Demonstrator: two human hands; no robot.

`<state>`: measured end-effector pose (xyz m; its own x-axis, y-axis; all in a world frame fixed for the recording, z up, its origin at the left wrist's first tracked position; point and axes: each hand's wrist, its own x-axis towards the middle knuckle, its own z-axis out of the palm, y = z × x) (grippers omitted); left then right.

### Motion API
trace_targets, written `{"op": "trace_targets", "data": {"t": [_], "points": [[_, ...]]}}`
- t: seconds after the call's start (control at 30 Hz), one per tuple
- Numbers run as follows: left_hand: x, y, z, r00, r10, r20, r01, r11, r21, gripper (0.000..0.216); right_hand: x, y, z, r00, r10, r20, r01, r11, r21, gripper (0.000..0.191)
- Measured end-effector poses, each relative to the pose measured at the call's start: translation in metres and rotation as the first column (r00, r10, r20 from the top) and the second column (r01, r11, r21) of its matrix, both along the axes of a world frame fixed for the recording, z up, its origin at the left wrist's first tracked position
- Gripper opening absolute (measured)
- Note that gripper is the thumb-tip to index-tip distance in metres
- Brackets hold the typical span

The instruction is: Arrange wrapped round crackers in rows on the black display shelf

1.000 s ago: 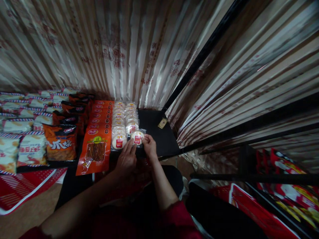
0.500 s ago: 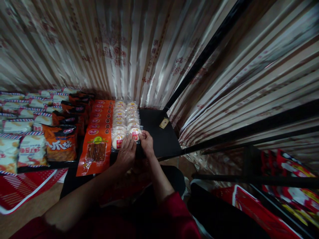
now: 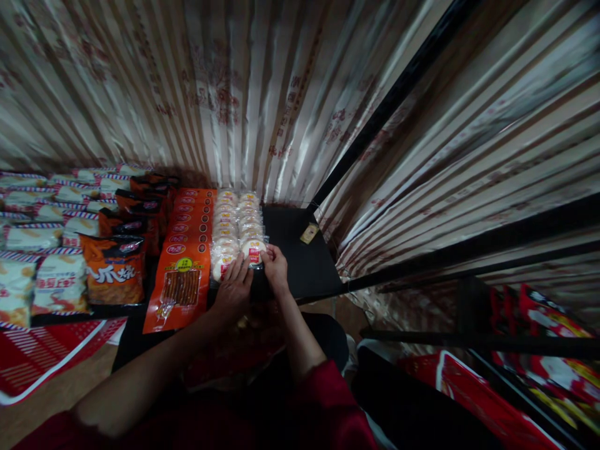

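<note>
Two columns of clear-wrapped round white rice crackers lie overlapping on a black shelf. At the front of the right column, a packet of rice crackers with a red label has its right edge pinched by my right hand. My left hand rests with its fingers stretched over the near ends of both columns, partly covering the front left packet. Just left of the crackers, orange snack packs overlap in a row, the nearest showing brown sticks through its window.
Orange-black snack bags and white snack bags fill the shelf's left side. A small yellowish card lies near a black post. Pleated curtain hangs behind. Red baskets sit below; red packets stand at right.
The hands stay almost in place at the front rice cracker packets. The view has shifted very slightly; nothing has been let go.
</note>
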<state>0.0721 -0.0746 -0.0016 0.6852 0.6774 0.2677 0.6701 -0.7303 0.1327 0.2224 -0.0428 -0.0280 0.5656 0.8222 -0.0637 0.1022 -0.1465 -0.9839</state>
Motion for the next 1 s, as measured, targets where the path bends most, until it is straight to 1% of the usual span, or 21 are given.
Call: {"op": "trace_targets", "data": {"t": [0.1, 0.17, 0.23, 0.37, 0.57, 0.67, 0.83, 0.93, 1.0], "points": [[-0.002, 0.000, 0.000, 1.000, -0.004, 0.010, 0.005, 1.000, -0.002, 0.038, 0.000, -0.001, 0.003, 0.987, -0.012, 0.160, 0.021, 0.998, -0.052, 0.024], [-0.002, 0.001, 0.001, 1.000, -0.013, 0.022, 0.013, 1.000, -0.003, 0.037, 0.000, -0.001, 0.006, 0.956, -0.030, 0.290, 0.052, 0.996, -0.069, 0.023], [-0.003, 0.001, 0.001, 0.999, -0.015, 0.032, 0.015, 1.000, -0.006, 0.036, -0.001, -0.001, 0.009, 0.931, -0.036, 0.362, 0.068, 0.995, -0.076, 0.021], [-0.002, 0.001, 0.003, 0.998, -0.014, 0.056, 0.016, 1.000, -0.023, 0.034, -0.003, 0.003, 0.010, 0.925, -0.047, 0.378, 0.081, 0.994, -0.077, 0.019], [-0.002, 0.001, 0.004, 0.998, -0.022, 0.060, 0.024, 0.999, -0.032, 0.033, -0.005, 0.006, 0.004, 0.917, -0.056, 0.394, 0.082, 0.995, -0.050, 0.018], [-0.002, 0.001, 0.003, 0.999, -0.017, 0.043, 0.018, 0.999, -0.032, 0.035, -0.007, 0.004, 0.004, 0.917, -0.038, 0.397, 0.061, 0.997, -0.047, 0.024], [-0.001, -0.001, -0.002, 0.999, -0.006, 0.035, 0.006, 1.000, -0.012, 0.034, -0.013, -0.002, 0.004, 0.936, -0.008, 0.352, 0.013, 1.000, -0.011, 0.045], [-0.001, -0.005, -0.001, 0.998, 0.023, 0.059, -0.022, 1.000, -0.020, 0.037, -0.013, -0.005, 0.004, 0.918, -0.004, 0.397, 0.005, 1.000, -0.002, 0.046], [-0.003, -0.006, 0.003, 0.991, 0.078, 0.107, -0.075, 0.997, -0.029, 0.043, -0.012, -0.007, 0.003, 0.886, -0.007, 0.464, 0.010, 1.000, -0.006, 0.045]]}}
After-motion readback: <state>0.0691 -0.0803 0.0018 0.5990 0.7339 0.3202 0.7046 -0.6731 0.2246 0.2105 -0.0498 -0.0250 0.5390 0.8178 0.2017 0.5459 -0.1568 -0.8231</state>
